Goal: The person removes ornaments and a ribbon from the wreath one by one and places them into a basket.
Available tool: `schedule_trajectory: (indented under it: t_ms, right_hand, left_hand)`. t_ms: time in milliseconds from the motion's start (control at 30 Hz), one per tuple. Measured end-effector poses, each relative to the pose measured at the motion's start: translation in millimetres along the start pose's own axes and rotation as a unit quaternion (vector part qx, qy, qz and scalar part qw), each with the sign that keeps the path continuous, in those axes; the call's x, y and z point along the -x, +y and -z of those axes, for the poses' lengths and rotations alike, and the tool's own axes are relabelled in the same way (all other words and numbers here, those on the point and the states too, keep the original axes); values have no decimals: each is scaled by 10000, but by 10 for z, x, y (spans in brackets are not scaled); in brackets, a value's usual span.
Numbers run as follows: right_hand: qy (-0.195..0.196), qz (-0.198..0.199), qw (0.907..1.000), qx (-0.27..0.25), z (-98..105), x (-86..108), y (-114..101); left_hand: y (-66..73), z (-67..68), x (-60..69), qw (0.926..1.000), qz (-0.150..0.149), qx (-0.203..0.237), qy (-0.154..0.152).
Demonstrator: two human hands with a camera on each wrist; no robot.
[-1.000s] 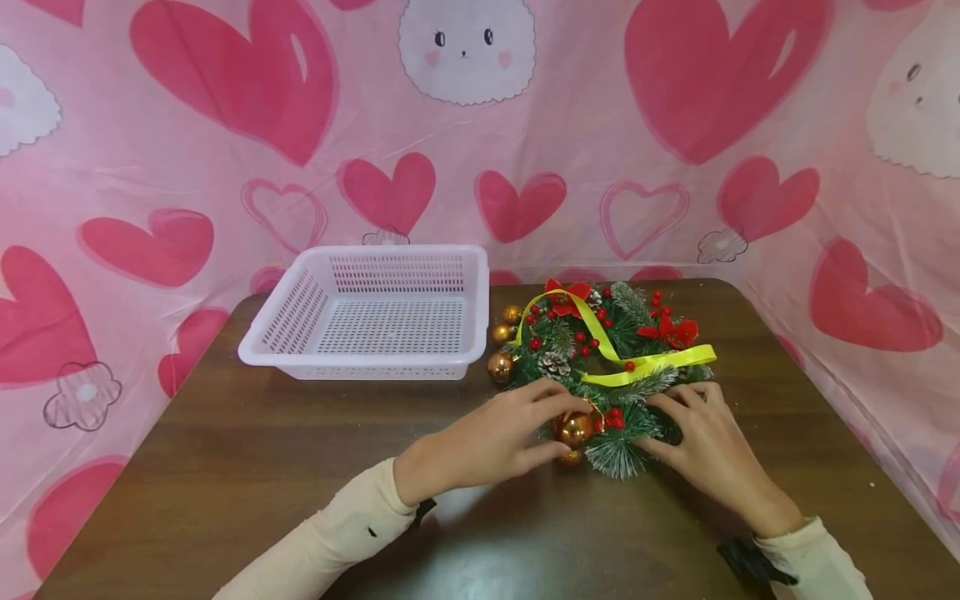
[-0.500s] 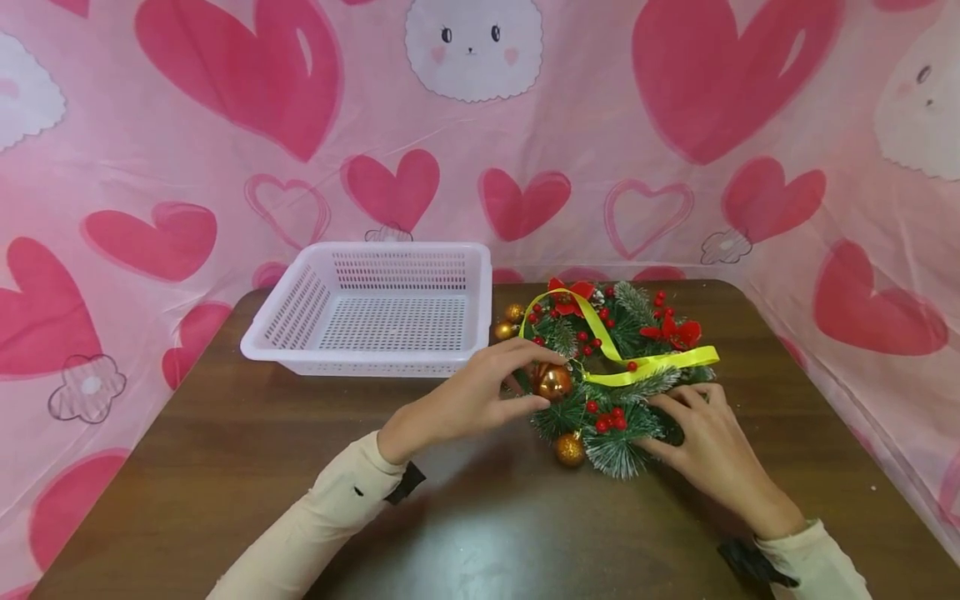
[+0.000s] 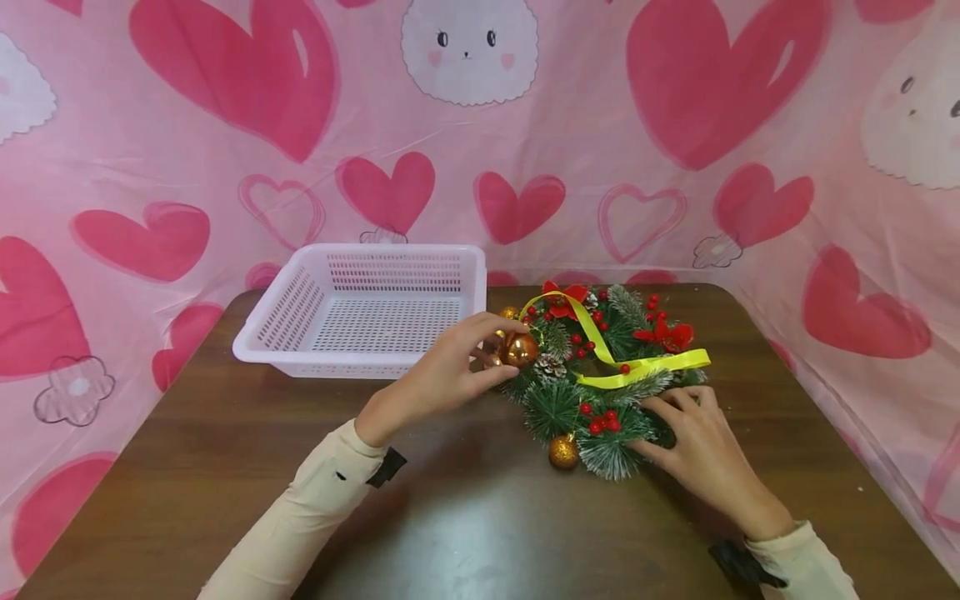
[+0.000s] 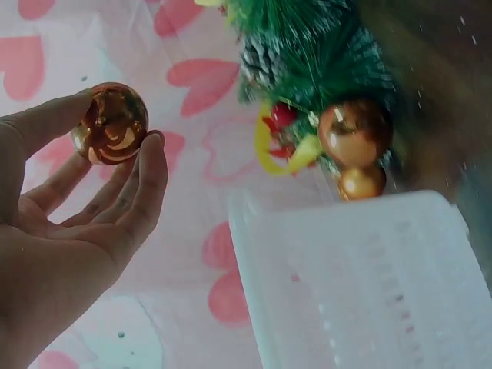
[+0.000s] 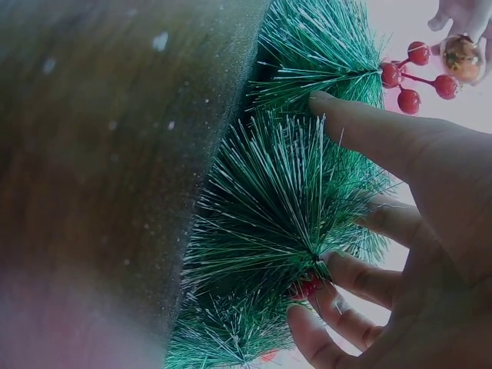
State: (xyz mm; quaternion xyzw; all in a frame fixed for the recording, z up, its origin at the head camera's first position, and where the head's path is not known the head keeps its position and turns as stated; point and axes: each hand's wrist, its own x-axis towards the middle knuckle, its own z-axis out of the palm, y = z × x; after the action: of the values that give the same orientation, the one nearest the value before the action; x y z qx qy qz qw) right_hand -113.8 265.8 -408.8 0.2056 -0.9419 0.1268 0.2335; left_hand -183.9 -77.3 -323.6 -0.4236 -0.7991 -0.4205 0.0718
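A shiny copper bauble (image 3: 522, 350) is pinched between the thumb and fingers of my left hand (image 3: 438, 371), above the left edge of a green Christmas wreath (image 3: 555, 407). In the left wrist view the held bauble (image 4: 114, 123) is plain to see at the fingertips. My right hand (image 3: 705, 450) holds the lower right side of the wreath, its fingertips among the frosted needles (image 5: 269, 207). Red berries (image 3: 603, 421), red flowers (image 3: 666, 337), pinecones and a yellow ribbon (image 3: 656, 365) decorate the wreath. A glittery gold bauble (image 3: 562, 452) hangs at its front edge.
A white perforated plastic basket (image 3: 352, 360) stands left of the wreath, behind my left hand. More baubles (image 4: 355, 132) sit by the wreath's left edge, partly hidden in the head view. A pink heart-patterned cloth (image 3: 570, 108) hangs behind the brown table (image 3: 300, 458).
My left hand has carried the copper bauble from the wreath's front up and left along its edge. The right hand stays in place on the wreath.
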Motion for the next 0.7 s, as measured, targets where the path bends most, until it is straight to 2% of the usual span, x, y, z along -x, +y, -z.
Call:
schedule_trajectory:
  t_ms: [300, 500, 700]
  right_hand:
    - [-96, -108, 9999, 7, 8, 0, -23]
    - [-200, -205, 9996, 14, 3, 1, -18]
    - [-134, -173, 9998, 2, 9, -2, -18]
  left_hand:
    - [-227, 167, -5, 9982, 212, -291, 483]
    - [-312, 311, 4, 9959, 345, -445, 709]
    - [-383, 486, 26, 9923, 502, -582, 971]
